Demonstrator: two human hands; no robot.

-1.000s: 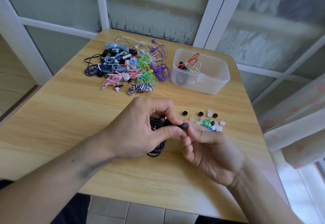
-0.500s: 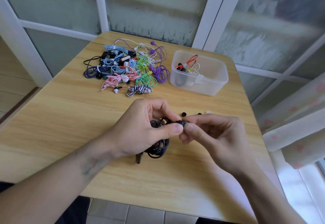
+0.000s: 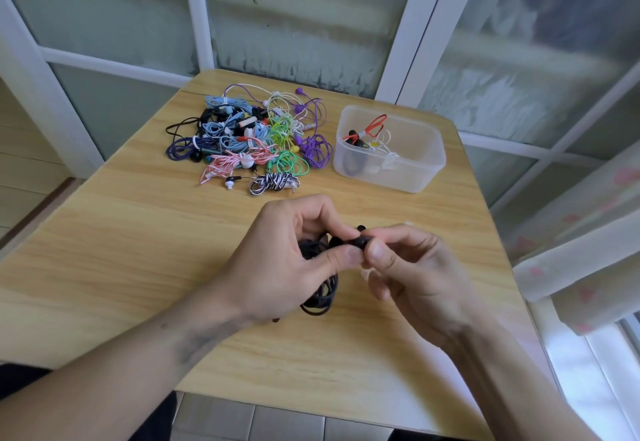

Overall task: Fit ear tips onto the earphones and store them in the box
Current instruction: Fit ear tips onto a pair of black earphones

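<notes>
Far to my left on the table (image 3: 104,250) lies the heap of tangled earphones (image 3: 249,139), none of them in reach of trouble yet, though a careless sleeve could drag the striped bundle (image 3: 273,182) off with it; my left hand (image 3: 277,267) is curled round the black earphones (image 3: 320,296), thumb and forefinger pinching one bud while the coiled cable hangs below my palm, and if I loosen that grip the coil may spring apart or swing and tug the bud out of line; right at the meeting of my thumbs sits the black ear tip (image 3: 360,242), which my right hand (image 3: 422,277) pinches between thumb and forefinger against the bud; whether it is fully seated I cannot tell, since my fingers hide the joint; pushed crooked, I judge the soft tip would fold or pop off and bounce away over the table edge; a loose dark tip (image 3: 361,228) lies just behind my fingers and could be knocked; further right stands the clear box (image 3: 398,177), already holding a few earphones, near enough that a hasty drop might miss its rim.
</notes>
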